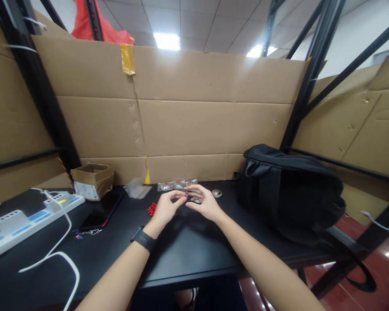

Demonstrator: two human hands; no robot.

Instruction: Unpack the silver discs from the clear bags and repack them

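My left hand [167, 207], with a dark watch on its wrist, pinches a small thin piece [186, 195] between thumb and fingertips. The piece looks shiny and round, seen nearly edge-on; its exact kind is too small to tell. My right hand [208, 203] curls in from the other side, fingertips touching the same piece. Below its fingers a small silvery disc [197, 201] shows, partly hidden. A clump of small red pieces [152, 209] lies beside my left hand. Another silvery round thing [217, 193] rests on the table just past my right hand.
Clear packets with red bits [171, 185] and a clear plastic bag [136, 189] lie along the cardboard wall [181, 129]. At left are a small carton [93, 179], a dark tablet-like device [100, 211] and a white power strip [32, 226] with cables. A black backpack [291, 194] stands right.
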